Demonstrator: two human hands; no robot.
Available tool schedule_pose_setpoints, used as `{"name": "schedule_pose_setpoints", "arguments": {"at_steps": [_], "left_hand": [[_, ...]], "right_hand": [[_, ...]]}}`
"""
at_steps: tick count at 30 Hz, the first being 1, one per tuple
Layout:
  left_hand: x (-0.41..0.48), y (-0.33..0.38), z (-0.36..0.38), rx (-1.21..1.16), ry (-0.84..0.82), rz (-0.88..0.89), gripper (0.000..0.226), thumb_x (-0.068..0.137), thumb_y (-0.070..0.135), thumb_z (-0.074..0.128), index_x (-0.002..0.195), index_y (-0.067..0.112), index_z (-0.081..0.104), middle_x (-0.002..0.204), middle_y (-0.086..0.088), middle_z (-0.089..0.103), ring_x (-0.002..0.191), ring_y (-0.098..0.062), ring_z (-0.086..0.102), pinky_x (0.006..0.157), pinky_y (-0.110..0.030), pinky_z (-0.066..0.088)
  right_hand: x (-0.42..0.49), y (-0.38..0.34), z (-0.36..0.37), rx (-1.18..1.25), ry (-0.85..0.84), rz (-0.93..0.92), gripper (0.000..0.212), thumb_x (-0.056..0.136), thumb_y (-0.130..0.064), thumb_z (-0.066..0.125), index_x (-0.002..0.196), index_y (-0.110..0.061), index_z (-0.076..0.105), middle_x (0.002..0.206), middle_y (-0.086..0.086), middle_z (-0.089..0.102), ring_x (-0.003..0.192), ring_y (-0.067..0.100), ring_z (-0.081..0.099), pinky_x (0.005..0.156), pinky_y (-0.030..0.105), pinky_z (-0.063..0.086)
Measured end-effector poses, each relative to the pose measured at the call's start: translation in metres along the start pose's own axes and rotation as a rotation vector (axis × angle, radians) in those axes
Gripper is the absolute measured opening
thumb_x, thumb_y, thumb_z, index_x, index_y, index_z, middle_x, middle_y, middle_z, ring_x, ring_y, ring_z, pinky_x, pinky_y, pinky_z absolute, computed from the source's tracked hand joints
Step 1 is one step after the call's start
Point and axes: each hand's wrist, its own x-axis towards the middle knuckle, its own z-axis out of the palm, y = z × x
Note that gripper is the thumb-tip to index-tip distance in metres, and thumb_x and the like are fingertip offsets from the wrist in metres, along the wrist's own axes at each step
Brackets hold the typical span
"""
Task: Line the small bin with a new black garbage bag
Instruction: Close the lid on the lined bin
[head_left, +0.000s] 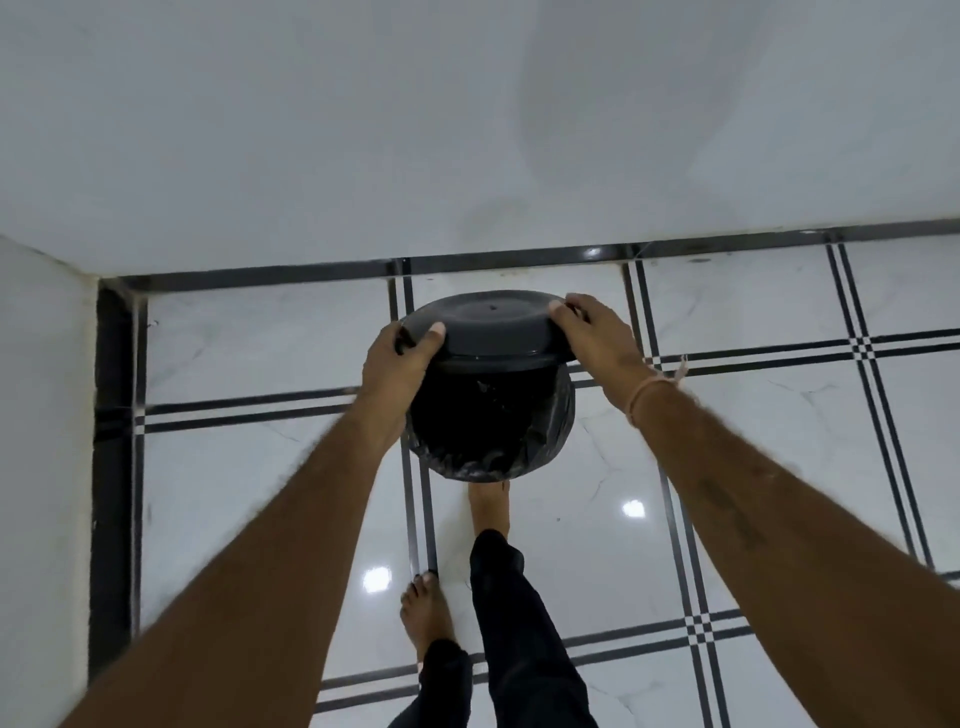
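Observation:
A small round black bin (563, 410) stands on the tiled floor near the wall. A black garbage bag (470, 470) lines it, its wrinkled edge folded over the near rim. The bin's dark grey lid (488, 325) is raised, tilted back above the opening. My left hand (402, 356) grips the lid's left edge with the thumb on top. My right hand (592, 332) holds the lid's right edge. My right foot (488, 506) touches the bin's base at the front; what lies under it is hidden.
A white wall (467, 130) runs just behind the bin, and a second wall (41, 441) closes the corner on the left. White glossy tiles (753, 441) with black stripes stretch to the right and toward me. My left foot (423, 610) stands nearer me.

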Motion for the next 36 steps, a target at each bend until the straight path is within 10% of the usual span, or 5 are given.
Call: {"name": "schedule_pose_setpoints", "arguments": {"at_steps": [6,12,19,36], "left_hand": [[-0.014,-0.080,0.012,0.109,0.074,0.058,0.086,0.081,0.062,0.076,0.152,0.028,0.043,0.149,0.007,0.056,0.136,-0.017,0.054,0.115,-0.041,0.047],[0.008,-0.163,0.048,0.169,0.218,0.176,0.097,0.083,0.054,0.078,0.161,0.024,0.029,0.163,0.006,0.040,0.149,-0.015,0.039,0.121,-0.035,0.037],[0.025,-0.192,0.056,0.254,0.192,0.226,0.110,0.082,0.039,0.085,0.166,0.020,0.017,0.175,-0.003,0.012,0.159,-0.019,0.018,0.119,-0.022,0.024],[0.017,-0.190,0.032,0.462,0.123,0.190,0.109,0.086,0.053,0.077,0.167,0.023,0.010,0.175,-0.004,0.012,0.158,-0.028,0.025,0.123,-0.050,0.034]], "right_hand": [[-0.017,0.077,0.044,0.069,0.038,-0.057,0.062,0.092,-0.061,0.062,0.147,-0.034,0.051,0.147,-0.008,0.057,0.136,0.018,0.054,0.118,0.046,0.044],[0.004,0.155,0.092,-0.039,0.039,-0.081,0.085,0.098,-0.052,0.065,0.167,-0.032,0.020,0.177,-0.001,0.008,0.163,0.019,0.013,0.124,0.032,0.020],[0.004,0.180,0.120,-0.036,0.101,-0.134,0.093,0.097,-0.048,0.069,0.168,-0.025,0.014,0.177,0.004,0.004,0.161,0.022,0.015,0.117,0.021,0.020],[-0.022,0.174,0.123,-0.036,0.025,-0.053,0.093,0.099,-0.046,0.067,0.169,-0.023,0.010,0.178,0.002,-0.002,0.161,0.027,0.019,0.117,0.025,0.025]]}}
